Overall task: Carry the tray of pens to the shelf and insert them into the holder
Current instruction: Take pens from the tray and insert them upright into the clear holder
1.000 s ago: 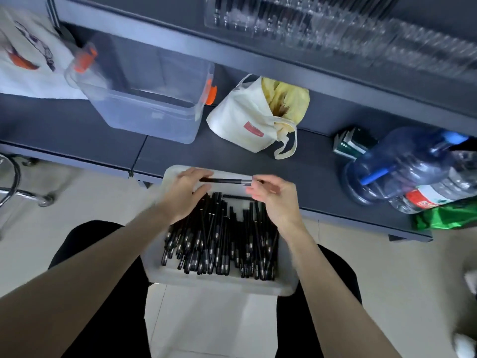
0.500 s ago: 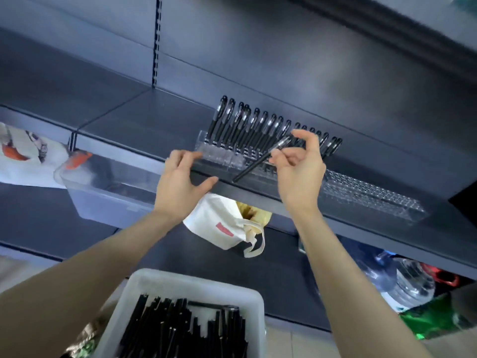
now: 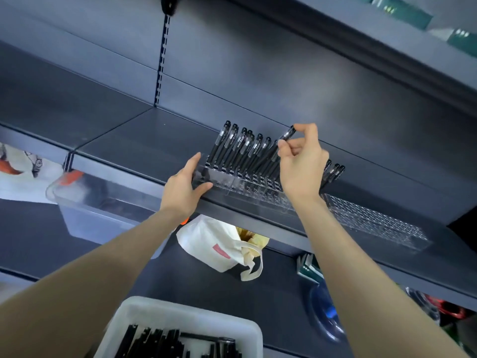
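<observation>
The right hand (image 3: 302,166) is up at the shelf (image 3: 124,140), thumb and fingers (image 3: 285,149) pinching 1 black pen (image 3: 287,136) near its capped end, so the barrel slants down and left toward the clear holder (image 3: 374,220). The pen's lower end is lost among the others, so I cannot tell whether it has found a hole. Gripping it that high looks sensible to me: the tip is free to be steered into a narrow opening, and the hand sits clear above the row of pens (image 3: 240,147) standing in the holder's left part.

The left hand (image 3: 182,188) grasps nothing. Its fingers lie straight against the holder's left end with the thumb across the front edge. I'd guess it is bracing the light plastic so it doesn't skid along the shelf when the pen pushes in.

To the right the holder shows mostly bare holes. The tray (image 3: 180,312) sits low beneath the arms, close to the person, with plenty of loose pens (image 3: 165,342) in it; what it rests on is out of view. I'd say the filling is well short of done
</observation>
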Demonstrator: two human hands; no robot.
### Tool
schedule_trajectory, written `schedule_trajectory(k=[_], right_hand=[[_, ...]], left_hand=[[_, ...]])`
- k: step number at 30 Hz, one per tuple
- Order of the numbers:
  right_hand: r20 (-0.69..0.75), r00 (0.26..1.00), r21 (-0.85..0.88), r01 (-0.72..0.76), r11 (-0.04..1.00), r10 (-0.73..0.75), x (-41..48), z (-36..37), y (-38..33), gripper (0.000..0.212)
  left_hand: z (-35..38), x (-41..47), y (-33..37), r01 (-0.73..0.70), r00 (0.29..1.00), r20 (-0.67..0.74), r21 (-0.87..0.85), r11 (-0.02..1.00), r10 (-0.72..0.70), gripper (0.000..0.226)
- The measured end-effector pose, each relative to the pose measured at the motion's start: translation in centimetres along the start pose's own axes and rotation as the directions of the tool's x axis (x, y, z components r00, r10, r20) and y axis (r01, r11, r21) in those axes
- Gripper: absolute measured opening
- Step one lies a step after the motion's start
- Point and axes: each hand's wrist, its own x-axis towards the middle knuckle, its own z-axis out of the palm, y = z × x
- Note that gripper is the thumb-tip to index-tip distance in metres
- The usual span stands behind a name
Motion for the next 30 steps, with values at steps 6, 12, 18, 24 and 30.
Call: schedule_trajectory(k=[6,12,18,24,30], right_hand=[[0.104,0.995,-0.043,-0.011,0.999,0.015,-0.3,1.4,0.8,0.028],[0.209,0.976,-0.096,-0.046,0.994,0.065,0.0,1.8,0.8,0.033],[0.261,0.965,-0.169,0.030,0.985,0.015,0.2,1.6,0.2,0.028],[0.328,0.944,-0.214,0.040,0.976,0.033,0.5,1.0,-0.7,0.030],[0.354,0.934,-0.233,0.033,0.972,0.053,0.8,0.6,-1.4,0.034]], left_hand=[[0.3,0.0,-0.2,-0.006,0.999,-0.048,0.008,1.000,0.007,0.070],[0.4,0.1,-0.3,0.005,0.998,-0.055,0.052,0.999,-0.002,0.070],[0.4,0.1,-0.3,0.016,0.999,-0.043,0.038,0.999,-0.014,0.072],[0.3,-0.1,-0.1,0.018,0.999,-0.040,0.053,0.998,-0.016,0.072],[0.3,-0.1,0.0,0.020,0.999,-0.044,0.060,0.998,-0.017,0.072]])
